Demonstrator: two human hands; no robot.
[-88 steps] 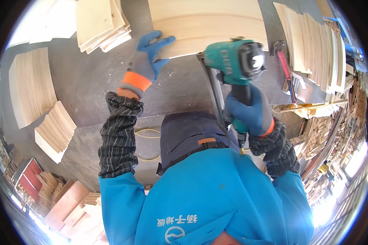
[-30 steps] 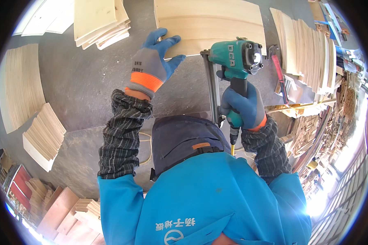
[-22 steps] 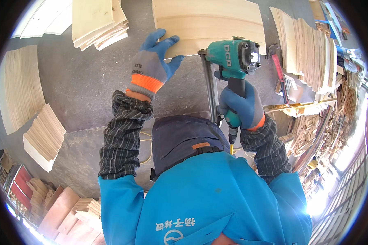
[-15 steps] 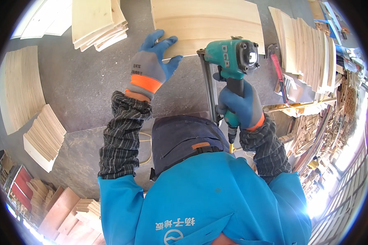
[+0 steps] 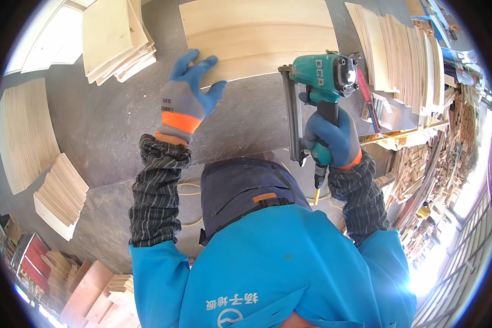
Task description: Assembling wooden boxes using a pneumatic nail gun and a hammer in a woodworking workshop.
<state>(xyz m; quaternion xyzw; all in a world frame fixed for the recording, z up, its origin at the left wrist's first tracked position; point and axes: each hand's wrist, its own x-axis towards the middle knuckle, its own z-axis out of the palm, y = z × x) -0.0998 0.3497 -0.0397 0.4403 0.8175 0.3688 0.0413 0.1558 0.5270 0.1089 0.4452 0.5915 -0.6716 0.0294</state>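
My right hand [image 5: 333, 136], in a blue and grey glove with an orange cuff, is wrapped round the grip of a teal pneumatic staple gun [image 5: 320, 74]. The tool's long metal magazine points back toward me, and a yellow hose leaves the base of its handle. A pale wooden panel [image 5: 257, 38] lies flat on the dark worktop ahead, beyond the gun. At the panel's near left corner, my left hand [image 5: 191, 90], gloved alike, has its fingers spread and holds nothing. Its fingertips are over or against the edge; contact is unclear.
A red-handled hammer [image 5: 372, 106] lies right of the staple gun, partly hidden by it. Stacks of thin wooden boards stand at far left [image 5: 120, 38], left [image 5: 27, 131], near left [image 5: 63, 194] and right [image 5: 393, 54]. The grey worktop [image 5: 120, 126] stretches between them.
The staple gun in my right hand has moved right relative to the panel and now overlaps the hammer's head. My left hand stays spread at the panel's corner. The whole view has shifted slightly.
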